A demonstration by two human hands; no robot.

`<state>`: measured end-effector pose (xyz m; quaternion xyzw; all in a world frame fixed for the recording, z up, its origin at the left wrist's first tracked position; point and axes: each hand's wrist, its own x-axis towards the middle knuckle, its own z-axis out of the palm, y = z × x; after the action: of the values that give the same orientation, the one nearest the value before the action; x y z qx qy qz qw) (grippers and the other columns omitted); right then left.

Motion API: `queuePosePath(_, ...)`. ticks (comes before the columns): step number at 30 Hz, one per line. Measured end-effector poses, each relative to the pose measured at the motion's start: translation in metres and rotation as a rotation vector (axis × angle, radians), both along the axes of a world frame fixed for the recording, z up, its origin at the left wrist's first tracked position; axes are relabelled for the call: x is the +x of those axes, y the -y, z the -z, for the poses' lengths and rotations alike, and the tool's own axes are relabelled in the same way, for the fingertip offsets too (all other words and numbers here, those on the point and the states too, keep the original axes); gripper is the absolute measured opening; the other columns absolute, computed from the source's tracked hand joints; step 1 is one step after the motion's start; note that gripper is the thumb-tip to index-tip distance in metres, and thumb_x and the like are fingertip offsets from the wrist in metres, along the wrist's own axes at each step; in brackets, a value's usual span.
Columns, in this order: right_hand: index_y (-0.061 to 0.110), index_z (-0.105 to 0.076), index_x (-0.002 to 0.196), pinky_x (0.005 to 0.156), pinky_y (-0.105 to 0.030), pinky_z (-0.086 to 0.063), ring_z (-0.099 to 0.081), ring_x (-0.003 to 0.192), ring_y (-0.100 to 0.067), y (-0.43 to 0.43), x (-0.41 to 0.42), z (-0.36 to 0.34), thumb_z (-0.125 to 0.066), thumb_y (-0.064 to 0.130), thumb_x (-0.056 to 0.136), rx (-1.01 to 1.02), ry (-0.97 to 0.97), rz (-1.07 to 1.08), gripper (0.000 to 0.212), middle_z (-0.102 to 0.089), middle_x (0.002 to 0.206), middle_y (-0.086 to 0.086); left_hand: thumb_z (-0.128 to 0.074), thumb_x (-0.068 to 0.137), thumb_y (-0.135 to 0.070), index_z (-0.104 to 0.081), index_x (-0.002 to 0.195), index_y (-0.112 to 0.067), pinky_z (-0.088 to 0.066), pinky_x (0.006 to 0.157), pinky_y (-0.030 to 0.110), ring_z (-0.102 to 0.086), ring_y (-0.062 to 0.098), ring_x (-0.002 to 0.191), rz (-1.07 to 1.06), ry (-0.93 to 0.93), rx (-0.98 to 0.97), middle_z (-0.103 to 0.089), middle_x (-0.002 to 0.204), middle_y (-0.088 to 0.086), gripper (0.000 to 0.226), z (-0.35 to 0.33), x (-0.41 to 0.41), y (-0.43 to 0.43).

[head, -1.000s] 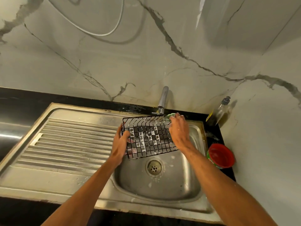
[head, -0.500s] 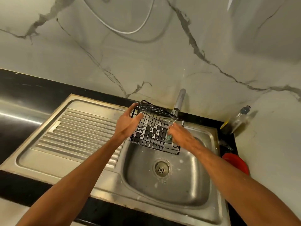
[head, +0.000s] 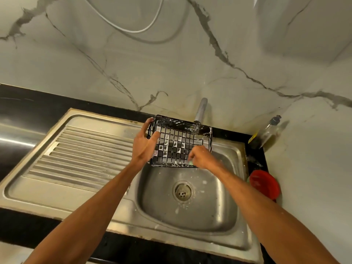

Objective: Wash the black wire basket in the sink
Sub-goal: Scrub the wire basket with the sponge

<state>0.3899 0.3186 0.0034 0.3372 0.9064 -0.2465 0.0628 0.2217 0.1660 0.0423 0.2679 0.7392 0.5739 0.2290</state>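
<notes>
black wire basket [head: 181, 143]: tilted over sink [head: 219, 206], suds drain
left hand [head: 144, 147]: fingers grip left edge, steadying
right hand [head: 201, 157]: pinches green scrubber [head: 190, 163] on near rim

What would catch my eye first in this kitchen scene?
A soapy black wire basket is held tilted over the steel sink, the left hand gripping its left side. The right hand holds a green sponge against its near right corner. A red bowl sits right of the sink.

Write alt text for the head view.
The left hand grips a soapy black wire basket over a steel sink while the right hand presses a green sponge to its near edge. A red bowl stands at right.
</notes>
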Motion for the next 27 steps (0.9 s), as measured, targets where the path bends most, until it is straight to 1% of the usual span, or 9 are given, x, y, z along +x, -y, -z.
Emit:
queuePosePath(3, 0.01, -0.076, 0.092, 0.084, -0.033, -0.057, -0.071, 0.092, -0.016, 0.009, -0.009, -0.007, -0.067, -0.002, 0.087, -0.181, -0.045, 0.031, 0.016, -0.075, 0.103, -0.003, -0.052, 0.074, -0.054, -0.035, 0.129, -0.078, -0.058, 0.083, 0.065, -0.07, 0.035, 0.096, 0.03, -0.026, 0.051, -0.054, 0.14, 0.029, 0.063, 0.006, 0.002, 0.003)
queuePosePath(5, 0.009, -0.075, 0.093, 0.082, -0.034, -0.058, -0.07, 0.09, -0.016, 0.002, -0.002, -0.007, -0.068, -0.001, 0.087, -0.196, -0.054, 0.048, 0.014, -0.074, 0.102, -0.004, -0.053, 0.073, -0.051, -0.035, 0.126, -0.081, -0.058, 0.083, 0.063, -0.069, 0.028, 0.099, 0.028, 0.001, 0.076, -0.054, 0.145, 0.02, 0.063, 0.014, 0.004, 0.005)
queuePosePath(10, 0.01, -0.074, 0.093, 0.094, -0.034, -0.054, -0.066, 0.09, -0.006, 0.001, 0.001, -0.004, -0.067, -0.001, 0.087, -0.097, -0.059, 0.075, 0.014, -0.073, 0.105, -0.003, -0.056, 0.078, -0.045, -0.039, 0.137, -0.07, -0.055, 0.091, 0.065, -0.06, 0.03, 0.127, 0.009, 0.022, 0.132, -0.048, 0.155, -0.002, 0.066, 0.028, 0.003, 0.005)
queuePosePath(14, 0.01, -0.076, 0.09, 0.081, -0.037, -0.059, -0.069, 0.086, -0.012, 0.018, -0.005, -0.018, -0.068, -0.001, 0.086, -0.262, -0.101, -0.012, 0.015, -0.074, 0.098, -0.001, -0.055, 0.08, -0.042, -0.037, 0.14, -0.066, -0.053, 0.097, 0.061, -0.058, 0.03, 0.13, 0.026, -0.048, 0.128, -0.046, 0.156, -0.008, 0.068, 0.029, 0.006, 0.005)
queuePosePath(18, 0.016, -0.075, 0.085, 0.093, -0.046, -0.055, -0.067, 0.089, -0.009, 0.001, 0.013, -0.02, -0.069, 0.001, 0.087, -0.219, -0.127, 0.103, 0.016, -0.072, 0.093, 0.002, -0.054, 0.077, -0.045, -0.038, 0.134, -0.072, -0.058, 0.093, 0.056, -0.063, 0.026, 0.124, -0.036, 0.0, 0.155, -0.047, 0.154, -0.008, 0.066, 0.032, 0.008, 0.008)
queuePosePath(20, 0.015, -0.075, 0.089, 0.089, -0.045, -0.057, -0.069, 0.09, -0.017, 0.018, 0.007, -0.025, -0.067, 0.0, 0.087, -0.25, -0.153, 0.045, 0.018, -0.073, 0.099, 0.001, -0.055, 0.077, -0.044, -0.039, 0.136, -0.069, -0.059, 0.091, 0.055, -0.063, 0.025, 0.123, -0.051, 0.013, 0.162, -0.048, 0.153, -0.006, 0.066, 0.031, 0.009, 0.007)
queuePosePath(22, 0.012, -0.076, 0.095, 0.077, -0.038, -0.059, -0.07, 0.089, -0.023, 0.036, -0.003, -0.027, -0.062, -0.007, 0.086, -0.303, -0.196, 0.001, 0.025, -0.072, 0.104, 0.0, -0.055, 0.081, -0.038, -0.039, 0.147, -0.055, -0.062, 0.087, 0.044, -0.067, 0.013, 0.115, -0.039, 0.003, 0.174, -0.053, 0.15, -0.003, 0.07, 0.032, 0.011, 0.005)
queuePosePath(24, 0.007, -0.076, 0.099, 0.079, -0.034, -0.057, -0.066, 0.09, -0.017, 0.037, -0.009, -0.027, -0.064, -0.006, 0.086, -0.28, -0.243, 0.059, 0.022, -0.072, 0.104, -0.001, -0.053, 0.084, -0.033, -0.038, 0.153, -0.04, -0.064, 0.075, 0.035, -0.071, 0.0, 0.093, -0.035, 0.022, 0.185, -0.055, 0.144, -0.005, 0.072, 0.035, 0.014, 0.002)
queuePosePath(27, 0.01, -0.076, 0.099, 0.088, -0.041, -0.057, -0.066, 0.09, -0.01, 0.037, -0.013, -0.02, -0.069, 0.0, 0.086, -0.224, -0.259, 0.09, 0.018, -0.074, 0.104, -0.003, -0.053, 0.082, -0.039, -0.038, 0.151, -0.047, -0.064, 0.077, 0.045, -0.071, 0.007, 0.097, -0.033, 0.034, 0.207, -0.055, 0.147, 0.0, 0.071, 0.036, 0.017, 0.001)
